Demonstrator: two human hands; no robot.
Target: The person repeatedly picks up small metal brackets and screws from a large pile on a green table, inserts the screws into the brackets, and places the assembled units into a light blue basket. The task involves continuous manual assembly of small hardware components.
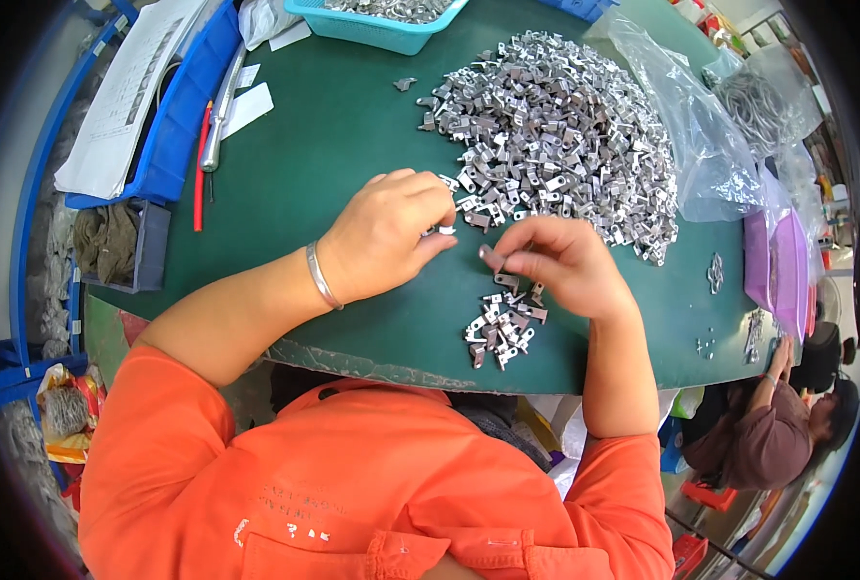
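My left hand (384, 232), with a silver bangle on its wrist, is closed over the green table. A small bright metal bracket (441, 230) shows between its thumb and fingers. Opposite it, my right hand (567, 266) pinches a grey metal bracket (491, 257) between thumb and forefinger. Just beyond both hands spreads a large heap of small bent metal brackets (565, 135), many with a hole in one end. A much smaller pile of brackets (500, 331) lies below my right hand, towards the table's near edge.
A turquoise basket (382, 29) of metal parts stands at the back. Left are a blue bin (184, 106), a red pen (202, 169) and a metal-handled tool (219, 121). Clear plastic bag (691, 126) and purple bin (776, 261) sit right. Another person (768, 435) works at far right.
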